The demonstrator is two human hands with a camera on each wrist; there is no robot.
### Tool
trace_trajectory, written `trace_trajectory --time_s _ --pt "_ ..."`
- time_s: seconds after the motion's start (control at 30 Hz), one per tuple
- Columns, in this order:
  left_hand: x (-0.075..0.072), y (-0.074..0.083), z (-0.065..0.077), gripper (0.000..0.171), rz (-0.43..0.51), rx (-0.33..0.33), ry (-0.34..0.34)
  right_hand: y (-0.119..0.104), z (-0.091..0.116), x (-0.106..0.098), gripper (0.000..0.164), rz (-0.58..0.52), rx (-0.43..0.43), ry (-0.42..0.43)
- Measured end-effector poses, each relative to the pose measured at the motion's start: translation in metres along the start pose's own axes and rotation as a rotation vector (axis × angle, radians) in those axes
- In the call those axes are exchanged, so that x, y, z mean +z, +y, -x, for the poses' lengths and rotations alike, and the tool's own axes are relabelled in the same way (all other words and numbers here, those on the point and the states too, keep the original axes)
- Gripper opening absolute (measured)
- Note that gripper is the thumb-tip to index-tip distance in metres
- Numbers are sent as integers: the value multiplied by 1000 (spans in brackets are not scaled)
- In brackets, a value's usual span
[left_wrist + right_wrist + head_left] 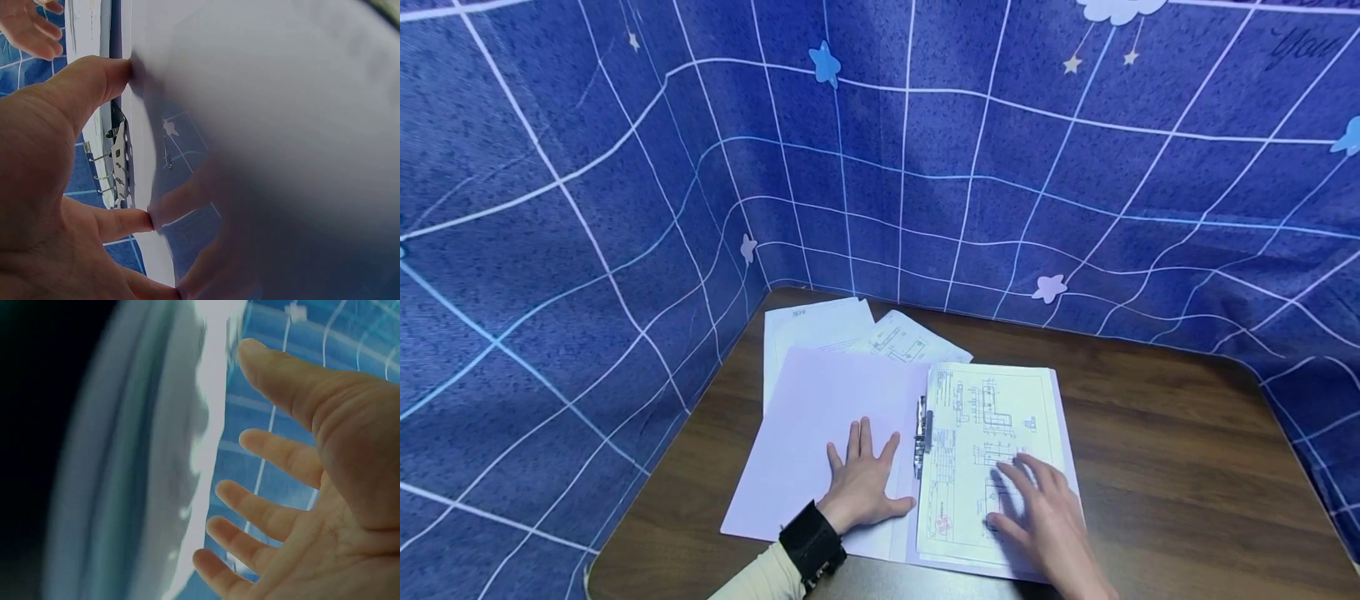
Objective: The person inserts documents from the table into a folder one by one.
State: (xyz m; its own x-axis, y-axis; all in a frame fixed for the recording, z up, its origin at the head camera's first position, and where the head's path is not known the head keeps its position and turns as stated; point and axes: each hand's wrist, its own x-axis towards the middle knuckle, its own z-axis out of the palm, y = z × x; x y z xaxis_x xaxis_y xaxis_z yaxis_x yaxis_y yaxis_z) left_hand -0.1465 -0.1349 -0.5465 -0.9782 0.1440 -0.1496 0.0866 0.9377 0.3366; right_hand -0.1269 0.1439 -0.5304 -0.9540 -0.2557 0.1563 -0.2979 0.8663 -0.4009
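Observation:
A lilac folder (820,417) lies spread on the desk, with a metal clip mechanism (922,437) along its spine. On its right side is a stack of printed drawing sheets (1030,396). My left hand (861,487) presses on the folder's bare left cover, fingers spread; its fingertips touch the glossy surface in the left wrist view. Over the lower right of the sheets hovers my right hand (1048,517), its fingers loosely bent. In the right wrist view a gap shows between those fingers and the sheets, and they hold nothing.
Loose printed papers (816,325) stick out behind the folder's upper left, another sheet (917,337) beside them. The brown wooden desk (1180,450) extends to the right. A blue curtain (955,200) with stars and lines hangs along the back and left. A black band (812,542) circles the left wrist.

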Motion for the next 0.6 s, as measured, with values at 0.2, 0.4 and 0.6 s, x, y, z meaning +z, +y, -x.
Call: trace_trajectory --time_s 0.2,0.4,0.6 --pt "1 0 0 99 11 1 1 -19 2 21 69 30 37 -67" --pt "1 0 2 99 30 11 9 -21 3 34 74 24 66 -103" --pt "1 -1 1 99 32 13 13 -22 2 39 77 50 86 -148"
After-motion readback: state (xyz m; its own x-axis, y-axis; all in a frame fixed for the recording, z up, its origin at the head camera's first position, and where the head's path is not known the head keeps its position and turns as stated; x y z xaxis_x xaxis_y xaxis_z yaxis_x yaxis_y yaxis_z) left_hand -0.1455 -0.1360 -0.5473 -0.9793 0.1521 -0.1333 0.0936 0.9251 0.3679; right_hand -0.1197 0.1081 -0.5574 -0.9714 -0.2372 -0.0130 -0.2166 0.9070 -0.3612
